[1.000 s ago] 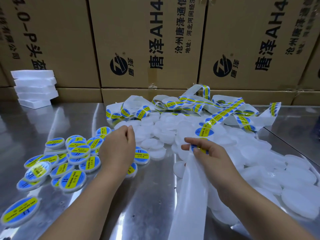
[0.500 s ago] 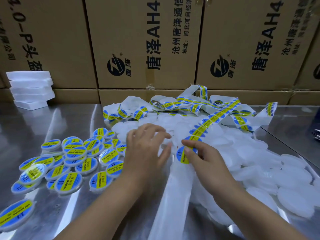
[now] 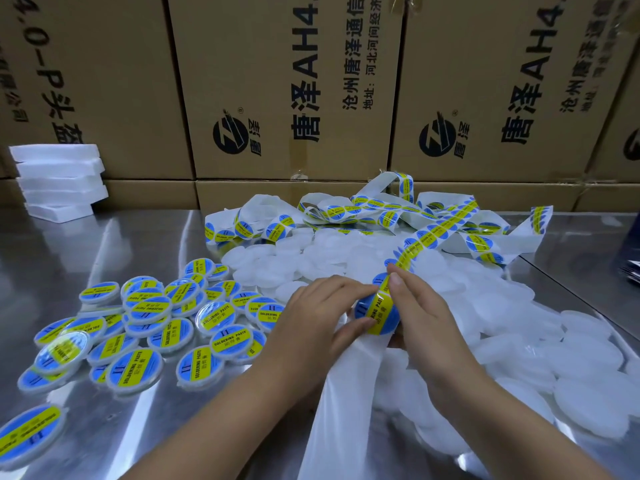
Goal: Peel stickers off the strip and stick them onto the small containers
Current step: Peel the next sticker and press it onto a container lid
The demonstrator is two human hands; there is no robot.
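Now, thumb and forefinger of left hand (image 3: 322, 318) pinch round blue-and-yellow sticker (image 3: 375, 315) by edges; right hand (image 3: 420, 317) curls on white backing strip (image 3: 433, 233) — likely peeling step, container under sticker unseen. Next: centre on translucent white round container (image 3: 585, 355), pile right, press flat.

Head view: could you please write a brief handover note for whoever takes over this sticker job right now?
Left hand: thumb and forefinger pinch the round sticker. Whether a container sits beneath it cannot be made out.
Right hand: grips the sticker strip at that same sticker.
Done: labelled containers lie heaped on the left of the metal table.
Left: many plain white containers are piled on the right, and the strip's tangle at the back carries plenty of stickers. Spent backing trails toward the person.
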